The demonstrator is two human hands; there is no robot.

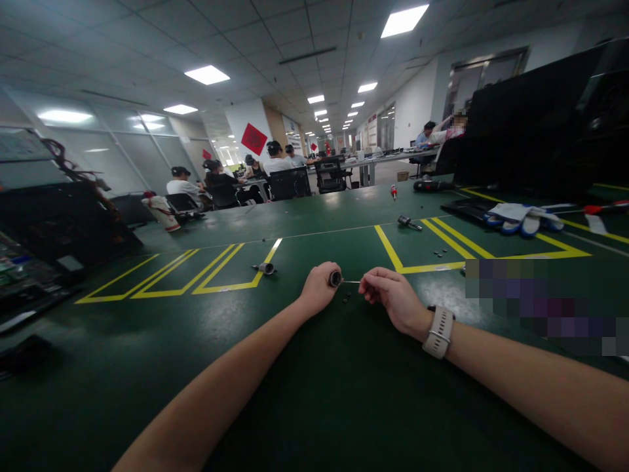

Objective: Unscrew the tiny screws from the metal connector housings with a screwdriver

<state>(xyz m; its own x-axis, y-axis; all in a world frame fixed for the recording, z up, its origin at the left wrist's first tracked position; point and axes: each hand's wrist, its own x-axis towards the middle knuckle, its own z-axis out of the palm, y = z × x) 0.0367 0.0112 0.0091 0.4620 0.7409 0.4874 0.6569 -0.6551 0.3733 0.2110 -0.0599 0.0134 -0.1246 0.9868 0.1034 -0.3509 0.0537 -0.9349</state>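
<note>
My left hand (318, 290) is wrapped around a dark cylindrical metal part (335, 278), whose round ringed end faces right. A thin metal rod (350, 282) spans the gap between that part and my right hand (393, 296). The fingers of my right hand pinch the rod's right end, and its left tip meets the part's rim; whether it goes inside I cannot tell. Several small dark pieces (347, 298) lie on the green tabletop (275, 393) between my hands.
Metal shafted parts lie at left (266, 268) and at back right (407, 223), near yellow tape outlines (393, 252). Small rings (439, 253) sit inside one outline. Farther back are a red screwdriver (394, 191), gloves (523, 217) and a black monitor (535, 124). People sit beyond.
</note>
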